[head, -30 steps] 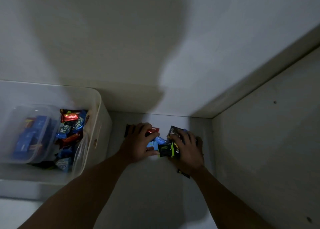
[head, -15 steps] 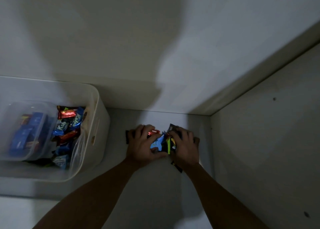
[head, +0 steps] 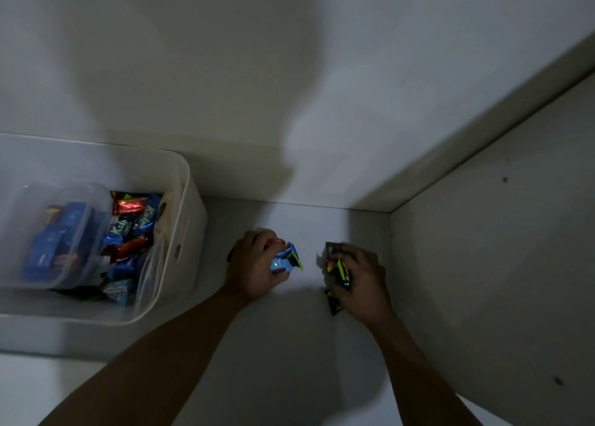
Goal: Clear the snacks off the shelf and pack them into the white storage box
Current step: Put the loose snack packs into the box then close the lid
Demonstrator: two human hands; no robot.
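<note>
Dim light, inside a cupboard.

- Blue packet (head: 285, 260), crumpled foil with a yellow-green edge, at 6 o'clock in view, just off the shelf (head: 309, 229). The left hand (head: 254, 269) grips it, fingers (head: 257, 240) curled over the top, thumb underneath. A bit of red wrapper shows at the fingertips. Print too crushed to read.
- Black packets (head: 338, 266) with yellow-green stripes at 5 o'clock. The right hand (head: 365, 285) holds them bunched, fingers curled round them. Another black corner sticks out under that hand at its 7 o'clock. Lettering too small to make out.
- The two hands are apart, with a lit patch of shelf between them.
- White storage box (head: 193, 232) at 9 o'clock, standing on the shelf near the left hand. Inside, against its right wall, a heap of wrapped snacks (head: 130, 232): blue wrappers reading "Kalpa", red foil ones, a pale blue one lower down.
- A clear tub (head: 80, 197) fills the box's left part, with blue packs inside, blurred.
- Cupboard side panel (head: 489, 280) at 3 o'clock, close to the right hand.
</note>
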